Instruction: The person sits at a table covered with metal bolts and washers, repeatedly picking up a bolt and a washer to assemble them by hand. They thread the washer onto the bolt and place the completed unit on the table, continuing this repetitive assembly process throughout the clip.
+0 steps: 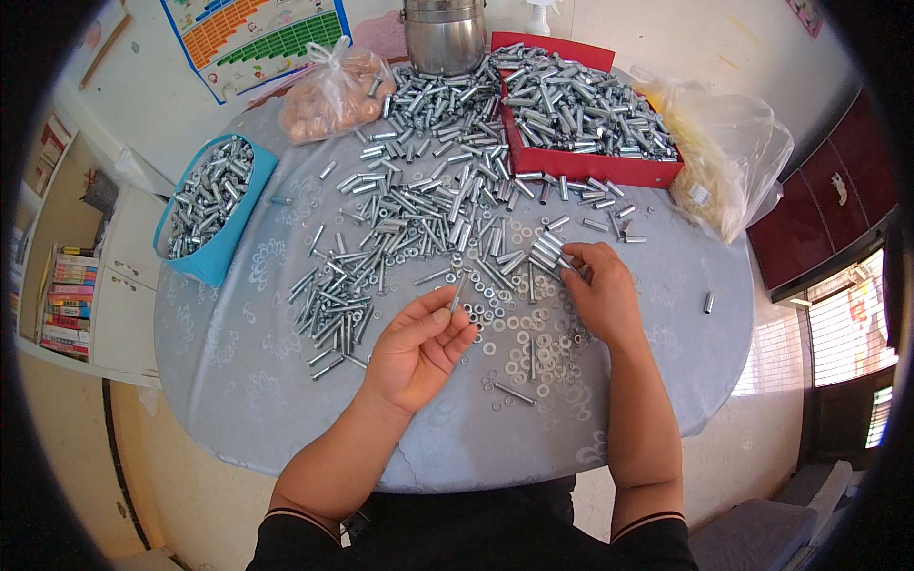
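**Two hands full of small metal parts**

Two hands worked over the round table under its pale blue patterned cloth point(248, 400). Your left hand point(419, 347) lay palm up, thumb and forefinger pinched shut on one slim silver threaded bolt point(458, 291), which stood tilted above the cloth. Your right hand point(598, 290) was curled closed around a bundle of short silver metal sleeves point(549, 252), their ends fanning out past your fingertips.

Flat silver washers point(519, 338) lay loose between and just beside both hands. Behind them spread a heap of silver bolts and sleeves point(419, 205), with a red tray of sleeves point(586, 164) at the far right and a blue tub of the same point(221, 249) at the far left.

The bundle looked the weak point: that many smooth tubes held in one grip could have slid out if your fingers eased. A dropped sleeve would likely have rolled; one lone silver sleeve point(708, 303) already sat near the table's right edge. The pinched bolt, held only at its lower end, could have tipped from your fingers.
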`<state>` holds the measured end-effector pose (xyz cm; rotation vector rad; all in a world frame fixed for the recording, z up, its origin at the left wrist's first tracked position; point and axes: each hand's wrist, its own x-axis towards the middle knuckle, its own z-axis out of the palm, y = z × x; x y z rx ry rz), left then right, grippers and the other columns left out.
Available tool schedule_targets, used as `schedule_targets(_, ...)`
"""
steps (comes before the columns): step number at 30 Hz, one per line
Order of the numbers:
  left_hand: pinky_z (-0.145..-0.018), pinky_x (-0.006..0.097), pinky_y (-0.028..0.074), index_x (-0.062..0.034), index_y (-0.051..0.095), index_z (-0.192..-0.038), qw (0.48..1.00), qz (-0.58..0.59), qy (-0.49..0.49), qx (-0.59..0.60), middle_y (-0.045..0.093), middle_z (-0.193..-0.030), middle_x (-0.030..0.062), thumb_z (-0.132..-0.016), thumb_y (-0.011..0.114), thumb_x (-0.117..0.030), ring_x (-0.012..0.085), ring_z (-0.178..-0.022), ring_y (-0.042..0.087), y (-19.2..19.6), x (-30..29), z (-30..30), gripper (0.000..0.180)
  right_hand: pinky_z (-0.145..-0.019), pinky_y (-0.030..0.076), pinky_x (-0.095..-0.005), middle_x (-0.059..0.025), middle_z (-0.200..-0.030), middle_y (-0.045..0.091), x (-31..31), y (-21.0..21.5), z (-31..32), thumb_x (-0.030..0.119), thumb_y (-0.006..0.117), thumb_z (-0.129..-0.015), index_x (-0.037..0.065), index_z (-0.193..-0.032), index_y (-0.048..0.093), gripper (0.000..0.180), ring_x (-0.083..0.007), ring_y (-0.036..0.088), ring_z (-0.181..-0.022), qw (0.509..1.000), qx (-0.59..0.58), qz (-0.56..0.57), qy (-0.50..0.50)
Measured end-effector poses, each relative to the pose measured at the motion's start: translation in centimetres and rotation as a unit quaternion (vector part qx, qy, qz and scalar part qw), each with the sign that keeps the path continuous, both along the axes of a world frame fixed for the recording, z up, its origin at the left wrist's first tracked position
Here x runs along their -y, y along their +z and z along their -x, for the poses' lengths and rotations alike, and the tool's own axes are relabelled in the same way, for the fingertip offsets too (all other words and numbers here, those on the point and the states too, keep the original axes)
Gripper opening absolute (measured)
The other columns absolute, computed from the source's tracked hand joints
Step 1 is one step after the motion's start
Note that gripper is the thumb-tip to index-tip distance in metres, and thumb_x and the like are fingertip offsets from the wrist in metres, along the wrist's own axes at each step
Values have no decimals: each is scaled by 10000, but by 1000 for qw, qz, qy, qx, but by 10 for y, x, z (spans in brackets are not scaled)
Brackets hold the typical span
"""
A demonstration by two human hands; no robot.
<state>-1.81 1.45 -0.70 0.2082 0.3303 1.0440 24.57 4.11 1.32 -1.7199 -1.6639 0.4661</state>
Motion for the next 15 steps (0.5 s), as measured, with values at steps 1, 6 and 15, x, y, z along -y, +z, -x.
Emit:
schedule_targets(1, -924, 373, 541, 0, 552, -1224, 1000, 6, -5, 9, 669, -1043, 144, -938, 499, 8, 229, -980, 668, 0, -1, 0, 292, -755, 486, -351, -138, -915, 608, 0, 2, 1, 56, 659, -800, 45, -1057, 659, 258, -275, 600, -824, 1000, -13, -5, 8)
schedule_targets(6, -917, 377, 544, -5, 521, -1267, 999, 39, -11, 25, 665, -1077, 137, -926, 503, 28, 227, -980, 670, 0, -3, 1, 344, -730, 463, -283, -53, -893, 578, 3, 3, 8, 33, 616, -870, 36, -1108, 643, 240, -159, 541, -742, 985, -169, 6, 37)
schedule_targets(15, -837, 403, 569, -112, 329, -1454, 979, -105, 35, -172, 648, -1032, 125, -903, 518, 45, 270, -926, 680, 13, 4, -6, 603, -719, 476, -229, -28, -949, 623, 2, 9, 9, 11, 588, -897, 19, -1160, 592, 263, -88, 565, -795, 894, -426, 87, 111)
